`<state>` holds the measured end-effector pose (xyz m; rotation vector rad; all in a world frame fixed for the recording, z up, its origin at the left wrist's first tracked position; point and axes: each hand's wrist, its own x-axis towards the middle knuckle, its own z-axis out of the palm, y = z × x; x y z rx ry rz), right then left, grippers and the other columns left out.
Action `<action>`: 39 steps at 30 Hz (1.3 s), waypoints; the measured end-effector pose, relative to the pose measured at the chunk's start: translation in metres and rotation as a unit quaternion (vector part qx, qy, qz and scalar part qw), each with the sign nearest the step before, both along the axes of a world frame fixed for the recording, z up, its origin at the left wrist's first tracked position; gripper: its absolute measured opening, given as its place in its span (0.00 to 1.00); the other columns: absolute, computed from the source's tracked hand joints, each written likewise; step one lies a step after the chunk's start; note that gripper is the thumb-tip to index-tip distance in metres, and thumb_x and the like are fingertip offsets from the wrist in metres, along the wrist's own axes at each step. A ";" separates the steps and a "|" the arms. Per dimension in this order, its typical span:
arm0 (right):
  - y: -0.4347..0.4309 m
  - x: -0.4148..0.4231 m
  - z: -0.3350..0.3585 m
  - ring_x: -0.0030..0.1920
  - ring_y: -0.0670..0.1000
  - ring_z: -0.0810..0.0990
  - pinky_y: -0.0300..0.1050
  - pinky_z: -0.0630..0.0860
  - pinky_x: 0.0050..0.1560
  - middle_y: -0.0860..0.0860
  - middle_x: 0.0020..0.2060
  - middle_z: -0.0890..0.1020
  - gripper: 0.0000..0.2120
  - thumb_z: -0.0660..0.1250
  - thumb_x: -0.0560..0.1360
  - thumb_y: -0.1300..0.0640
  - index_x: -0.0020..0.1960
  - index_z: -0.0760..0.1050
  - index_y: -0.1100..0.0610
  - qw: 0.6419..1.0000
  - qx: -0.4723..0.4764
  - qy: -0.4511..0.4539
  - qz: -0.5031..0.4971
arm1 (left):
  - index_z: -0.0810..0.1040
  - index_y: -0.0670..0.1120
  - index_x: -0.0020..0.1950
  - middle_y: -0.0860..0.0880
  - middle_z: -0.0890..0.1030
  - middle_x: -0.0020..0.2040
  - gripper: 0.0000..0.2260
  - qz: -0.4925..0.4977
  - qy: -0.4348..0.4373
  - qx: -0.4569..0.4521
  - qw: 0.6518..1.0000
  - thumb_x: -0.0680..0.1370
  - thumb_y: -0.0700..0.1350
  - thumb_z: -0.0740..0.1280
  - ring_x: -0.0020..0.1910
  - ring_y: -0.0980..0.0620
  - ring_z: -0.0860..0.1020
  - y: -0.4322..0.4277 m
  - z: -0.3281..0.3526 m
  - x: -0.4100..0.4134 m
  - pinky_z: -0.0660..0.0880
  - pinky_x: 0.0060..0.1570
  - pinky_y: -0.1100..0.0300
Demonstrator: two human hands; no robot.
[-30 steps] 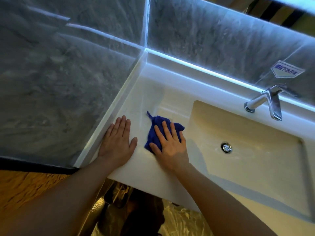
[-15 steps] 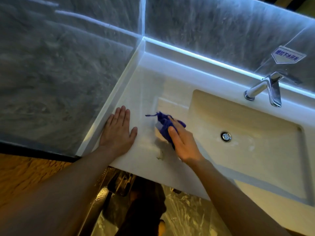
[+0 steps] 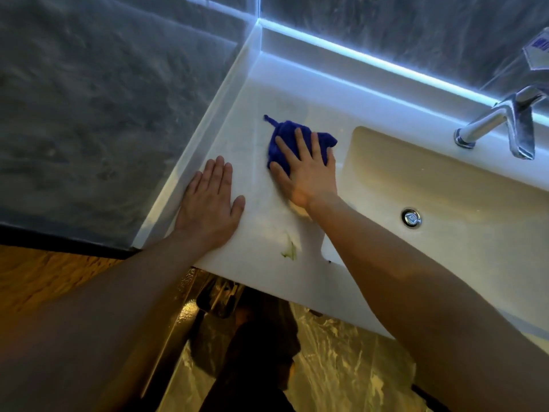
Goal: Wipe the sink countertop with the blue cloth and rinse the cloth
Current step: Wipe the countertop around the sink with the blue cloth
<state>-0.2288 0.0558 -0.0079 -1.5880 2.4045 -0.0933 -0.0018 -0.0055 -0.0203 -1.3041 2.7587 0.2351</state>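
Observation:
The blue cloth [image 3: 286,135] lies bunched on the white sink countertop [image 3: 261,93], left of the basin. My right hand [image 3: 306,171] presses flat on the cloth, fingers spread over it, holding it against the surface. My left hand [image 3: 208,203] rests flat, palm down, on the countertop near its left raised edge, holding nothing. A greenish smear [image 3: 289,249] marks the countertop close to the front edge, between my two forearms.
The rectangular basin [image 3: 463,203] with a round chrome drain [image 3: 411,217] lies to the right. A chrome faucet [image 3: 502,123] stands at the back right. Grey marble walls enclose the left and back sides. A lit strip runs along the back ledge.
My right hand went from pinching the lifted cloth to pressing it flat, farther back on the countertop. The green smear is now uncovered. My left hand stayed put.

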 end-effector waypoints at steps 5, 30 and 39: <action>0.046 0.031 0.002 0.85 0.57 0.39 0.63 0.41 0.82 0.49 0.86 0.44 0.32 0.41 0.83 0.31 0.85 0.44 0.40 1.000 -0.009 -0.007 0.007 | 0.44 0.43 0.84 0.43 0.46 0.86 0.35 0.001 -0.003 0.002 1.000 0.82 0.61 0.42 0.84 0.47 0.45 -0.001 0.001 -0.001 0.45 0.82 0.48; 0.216 0.137 -0.008 0.84 0.50 0.41 0.54 0.43 0.83 0.45 0.84 0.45 0.30 0.46 0.85 0.36 0.84 0.43 0.42 0.998 0.014 -0.001 -0.058 | 0.42 0.42 0.84 0.42 0.43 0.85 0.35 -0.016 -0.010 0.028 0.999 0.83 0.62 0.42 0.84 0.45 0.42 -0.001 0.002 0.005 0.43 0.82 0.46; 0.257 0.135 -0.001 0.83 0.48 0.50 0.53 0.54 0.80 0.45 0.83 0.59 0.26 0.49 0.86 0.42 0.83 0.59 0.44 0.992 -0.014 -0.023 -0.127 | 0.43 0.41 0.84 0.41 0.43 0.85 0.36 -0.041 -0.016 0.033 0.998 0.83 0.62 0.43 0.84 0.43 0.43 0.001 0.008 0.010 0.42 0.82 0.46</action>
